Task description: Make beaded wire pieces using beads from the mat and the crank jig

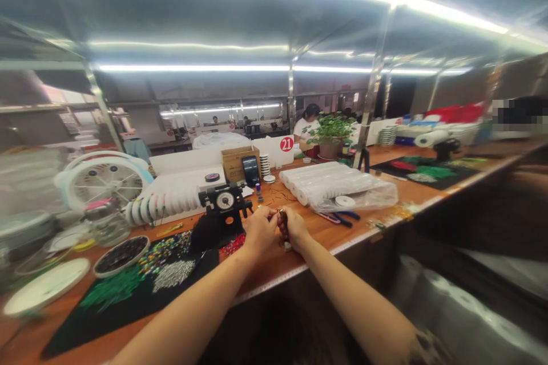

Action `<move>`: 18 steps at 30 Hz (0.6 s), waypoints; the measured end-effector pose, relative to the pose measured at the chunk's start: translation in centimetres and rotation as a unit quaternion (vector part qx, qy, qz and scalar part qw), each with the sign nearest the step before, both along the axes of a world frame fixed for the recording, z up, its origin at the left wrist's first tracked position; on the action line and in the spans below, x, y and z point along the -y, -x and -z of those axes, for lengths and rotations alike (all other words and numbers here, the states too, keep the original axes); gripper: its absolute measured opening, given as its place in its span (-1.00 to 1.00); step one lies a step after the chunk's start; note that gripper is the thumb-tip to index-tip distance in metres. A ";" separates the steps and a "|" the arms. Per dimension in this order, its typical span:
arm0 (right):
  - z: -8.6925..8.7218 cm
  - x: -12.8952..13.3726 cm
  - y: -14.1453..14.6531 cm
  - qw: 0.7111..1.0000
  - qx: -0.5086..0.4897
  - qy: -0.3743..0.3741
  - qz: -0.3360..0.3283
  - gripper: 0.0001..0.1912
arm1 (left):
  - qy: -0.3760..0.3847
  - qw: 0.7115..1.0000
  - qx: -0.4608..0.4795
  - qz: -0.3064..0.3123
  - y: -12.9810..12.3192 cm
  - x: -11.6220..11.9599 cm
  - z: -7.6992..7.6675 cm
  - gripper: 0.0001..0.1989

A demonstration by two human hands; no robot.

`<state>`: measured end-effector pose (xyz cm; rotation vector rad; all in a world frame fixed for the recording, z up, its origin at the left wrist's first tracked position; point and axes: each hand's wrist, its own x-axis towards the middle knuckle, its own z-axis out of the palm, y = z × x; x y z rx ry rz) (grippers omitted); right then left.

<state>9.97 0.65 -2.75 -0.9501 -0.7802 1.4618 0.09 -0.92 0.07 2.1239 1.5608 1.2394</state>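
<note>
My left hand (261, 231) and my right hand (297, 229) meet over the table's front part, fingers closed. Between them hangs a small dark-red beaded piece (283, 229), with a pale bit at its lower end; it seems to be in my right hand's fingers. What my left fingertips pinch is too small to make out. Just left of my hands stands a black tabletop device with a round dial (225, 201). Red beads (233, 244) lie by my left wrist. A black mat (128, 319) carries silver pieces (173, 275), multicoloured beads (165, 252) and green strips (112, 287).
Wrapped white rolls (317, 178) lie right of my hands, with pliers (342, 218) in front. Left are spools (166, 205), a fan (107, 185) and a dish of dark pieces (121, 255). A potted plant (331, 134) stands behind; a person (306, 125) sits beyond.
</note>
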 end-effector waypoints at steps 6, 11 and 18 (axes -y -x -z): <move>0.2 -0.1 0.0 1.000 -0.002 -0.001 -0.007 -0.63 | -0.002 1.000 0.010 0.010 0.0 0.0 0.0 -0.83; 0.5 -0.3 0.0 1.000 0.003 -0.005 -0.002 -0.64 | -0.002 1.000 0.018 0.010 0.0 0.0 0.0 -0.83; 0.6 -0.5 0.0 1.000 0.008 -0.006 0.002 -0.66 | 0.008 1.000 0.021 0.010 0.0 -0.1 0.0 -0.84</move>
